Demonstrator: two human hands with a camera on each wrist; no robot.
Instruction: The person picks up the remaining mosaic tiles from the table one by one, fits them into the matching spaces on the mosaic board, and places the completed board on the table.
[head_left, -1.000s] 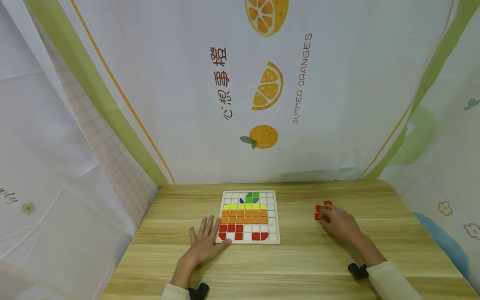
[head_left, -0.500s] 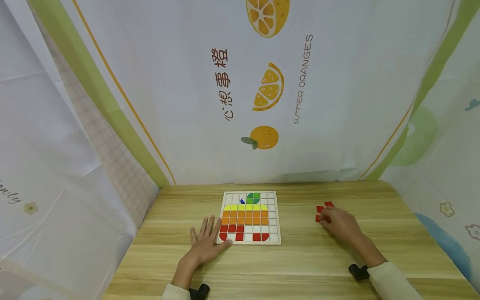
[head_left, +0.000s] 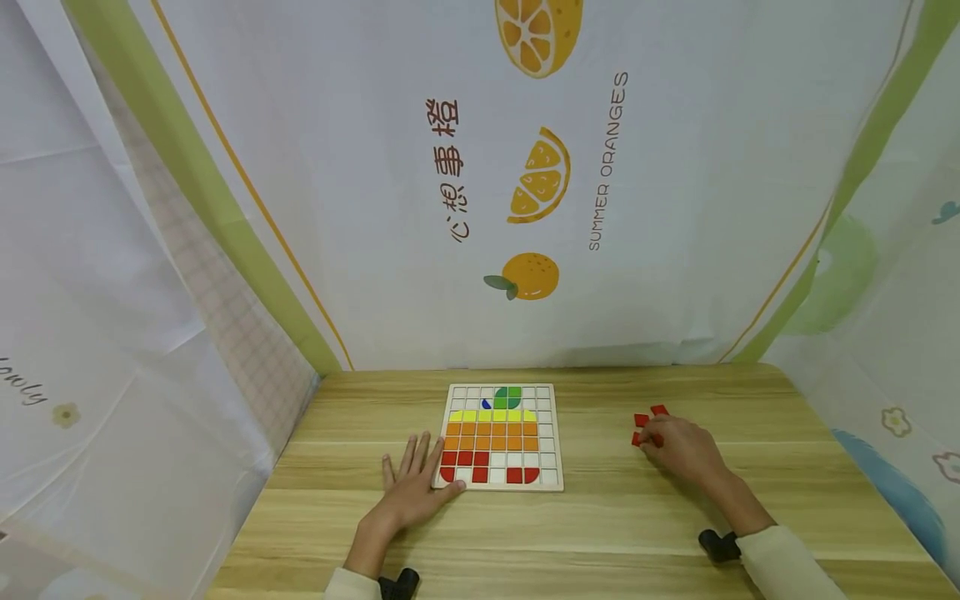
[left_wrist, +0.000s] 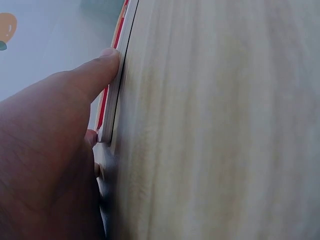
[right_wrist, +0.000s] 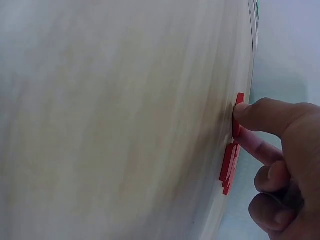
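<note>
A square white-celled puzzle board [head_left: 557, 450] lies on the table, filled in part with green, blue, yellow, orange and red tiles. My left hand [head_left: 411, 493] rests spread at its near left corner. In the left wrist view the thumb [left_wrist: 102, 70] presses against the board's edge [left_wrist: 114, 107]. To the right of the board, my right hand [head_left: 684, 450] is down at several loose red tiles [head_left: 641, 420]. The right wrist view shows thumb and index finger pinching one red tile [right_wrist: 236, 129], the other fingers curled. More red tiles [right_wrist: 229, 162] lie beside it, partly overlapped in view.
The wooden table [head_left: 585, 533] ends at the back against a white cloth [head_left: 675, 208] printed with oranges. Printed cloth also hangs at both sides. A black wrist device [head_left: 718, 544] sits by the right sleeve, another [head_left: 399, 583] by the left.
The whole head view has shifted slightly. My left hand stays on the board's corner. The right hand's fingers have stayed at the red tiles with little visible movement.
</note>
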